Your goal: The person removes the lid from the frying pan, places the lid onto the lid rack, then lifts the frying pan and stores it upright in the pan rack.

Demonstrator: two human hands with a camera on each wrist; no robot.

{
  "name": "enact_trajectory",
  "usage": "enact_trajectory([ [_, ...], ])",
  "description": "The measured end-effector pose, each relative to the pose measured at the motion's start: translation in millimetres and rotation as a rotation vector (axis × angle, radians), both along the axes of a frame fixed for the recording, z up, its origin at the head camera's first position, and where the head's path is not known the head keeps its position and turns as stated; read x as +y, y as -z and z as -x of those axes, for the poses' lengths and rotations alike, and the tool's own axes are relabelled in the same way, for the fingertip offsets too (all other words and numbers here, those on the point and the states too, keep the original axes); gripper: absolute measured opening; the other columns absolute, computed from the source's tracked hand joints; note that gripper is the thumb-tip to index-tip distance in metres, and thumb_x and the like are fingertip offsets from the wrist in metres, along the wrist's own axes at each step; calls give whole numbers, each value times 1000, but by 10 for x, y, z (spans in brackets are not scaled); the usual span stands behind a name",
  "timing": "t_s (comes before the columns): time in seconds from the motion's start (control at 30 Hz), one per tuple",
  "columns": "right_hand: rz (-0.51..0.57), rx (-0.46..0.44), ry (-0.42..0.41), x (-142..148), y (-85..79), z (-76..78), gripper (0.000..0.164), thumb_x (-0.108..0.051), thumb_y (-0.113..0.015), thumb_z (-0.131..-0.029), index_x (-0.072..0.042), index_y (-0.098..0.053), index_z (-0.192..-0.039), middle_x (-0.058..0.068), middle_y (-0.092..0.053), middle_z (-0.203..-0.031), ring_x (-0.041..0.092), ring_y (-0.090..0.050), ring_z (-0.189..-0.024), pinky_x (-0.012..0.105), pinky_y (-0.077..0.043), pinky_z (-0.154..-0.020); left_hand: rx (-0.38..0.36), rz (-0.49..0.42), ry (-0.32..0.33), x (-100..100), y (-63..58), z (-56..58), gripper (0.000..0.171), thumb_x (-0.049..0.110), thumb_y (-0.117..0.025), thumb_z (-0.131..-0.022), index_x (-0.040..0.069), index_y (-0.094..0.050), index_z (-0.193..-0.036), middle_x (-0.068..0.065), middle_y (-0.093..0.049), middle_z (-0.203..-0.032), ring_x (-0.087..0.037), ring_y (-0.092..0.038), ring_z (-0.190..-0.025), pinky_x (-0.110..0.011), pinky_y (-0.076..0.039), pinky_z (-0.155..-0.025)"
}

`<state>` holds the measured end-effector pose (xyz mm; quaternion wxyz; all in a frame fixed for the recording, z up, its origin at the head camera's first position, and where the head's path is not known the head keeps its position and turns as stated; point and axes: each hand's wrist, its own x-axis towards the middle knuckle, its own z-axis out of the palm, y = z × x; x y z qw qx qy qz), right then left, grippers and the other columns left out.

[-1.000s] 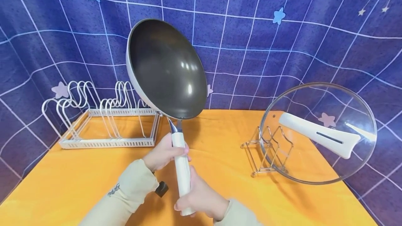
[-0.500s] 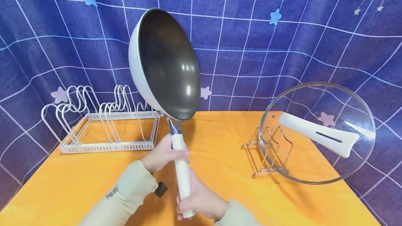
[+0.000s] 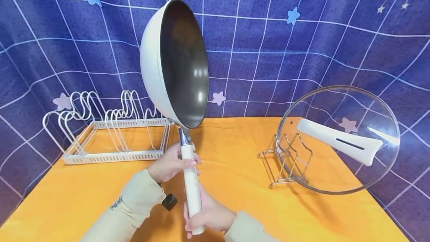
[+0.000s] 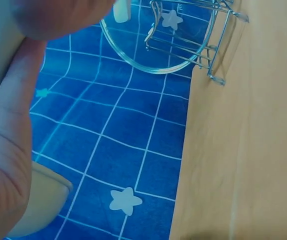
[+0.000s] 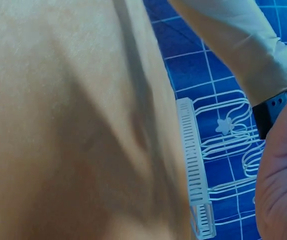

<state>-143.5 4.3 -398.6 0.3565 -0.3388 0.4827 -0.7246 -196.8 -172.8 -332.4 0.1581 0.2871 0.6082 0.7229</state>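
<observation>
A deep wok-shaped frying pan (image 3: 186, 66), white outside and dark inside, is held up above the table by its white handle. It is tipped nearly on edge, its dark inside facing right. My left hand (image 3: 169, 163) grips the upper part of the handle, near the metal neck. Lower down, my right hand (image 3: 209, 210) holds the handle's end, thumb across it. In the left wrist view part of the left hand (image 4: 8, 145) shows at the left edge; the right wrist view has part of the right hand (image 5: 283, 175) at its right edge.
A white wire rack (image 3: 114, 156) stands on the orange-covered table (image 3: 235, 204) at the left. At the right, a small metal rack (image 3: 285, 180) holds a glass lid (image 3: 339, 182) with a white handle (image 3: 339, 141). Behind hangs a blue checked curtain (image 3: 255, 66).
Both hands have turned the pan about its handle, so more of the white outside shows and the dark inside looks narrower. The pan has risen slightly. Both hands keep their grip.
</observation>
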Motion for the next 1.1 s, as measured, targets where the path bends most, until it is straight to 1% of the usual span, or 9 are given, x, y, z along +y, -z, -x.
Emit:
enact_trajectory([
  [0.2, 19, 18, 1, -4, 35, 12, 87, 15, -55, -70, -7, -10, -141, 0, -53, -72, 8, -62, -56, 20, -53, -54, 24, 21, 19, -31, -16, -11, 28, 0, -62, -89, 3, -38, -103, 0, -69, -93, -20, -71, -79, -36, -58, -81],
  [0.4, 14, -8, -69, -60, -13, 58, 94, 16, -54, -70, -12, -5, -146, -1, -52, -72, 8, -61, -57, 22, -54, -55, 68, 57, -32, -109, -55, -17, 21, -2, -59, -88, 2, -42, -99, 1, -70, -91, -19, -72, -77, -34, -59, -77],
  [0.53, 26, -33, -103, -79, -63, 142, 86, 15, -53, -68, -11, -12, -140, -1, -51, -71, 9, -59, -55, 22, -54, -54, 89, 55, -68, -148, -87, -6, 18, -1, -60, -89, 1, -46, -99, 1, -70, -90, -19, -72, -78, -33, -59, -74],
  [0.73, 9, -67, -145, -95, -102, 196, 71, 13, -51, -65, -13, -22, -125, -3, -50, -71, 8, -58, -54, 22, -52, -53, 114, 12, -100, -182, -91, -40, 23, -1, -59, -91, 5, -42, -104, 2, -70, -91, -18, -72, -78, -35, -60, -74],
  [0.83, -8, -77, -152, -104, -144, 195, 75, 13, -51, -65, -13, -21, -129, -2, -49, -72, 8, -57, -54, 22, -52, -52, 116, -12, -143, -185, -76, -51, 23, -2, -59, -90, 7, -42, -104, 2, -70, -90, -17, -71, -77, -35, -60, -73],
  [0.9, -62, -59, -118, -93, -191, 177, 83, 14, -50, -66, -12, -18, -137, -1, -49, -72, 9, -56, -55, 23, -52, -52, 118, -12, -178, -185, -62, -56, 24, -3, -59, -90, 7, -42, -103, 2, -70, -88, -16, -71, -76, -34, -60, -72],
  [0.93, -110, -42, -74, -82, -221, 156, 85, 14, -51, -66, -11, -17, -139, 0, -49, -72, 10, -56, -55, 22, -51, -51, 122, -5, -193, -185, -52, -58, 24, -4, -59, -89, 7, -42, -103, 3, -70, -88, -15, -71, -76, -33, -60, -72],
  [1.03, -318, 63, 148, -56, -313, 52, 81, 14, -57, -68, -9, -24, -139, 4, -51, -71, 13, -56, -52, 23, -51, -48, 152, 31, -228, -180, -29, -64, 23, -4, -59, -89, 6, -43, -102, 6, -70, -87, -12, -69, -78, -28, -58, -71],
  [1.1, -447, 121, 307, -57, -363, -16, 67, 10, -65, -72, -8, -34, -129, 6, -53, -71, 15, -56, -49, 25, -51, -46, 184, 51, -245, -179, -22, -65, 20, -5, -59, -88, 5, -45, -100, 7, -71, -86, -10, -68, -79, -26, -56, -70],
])
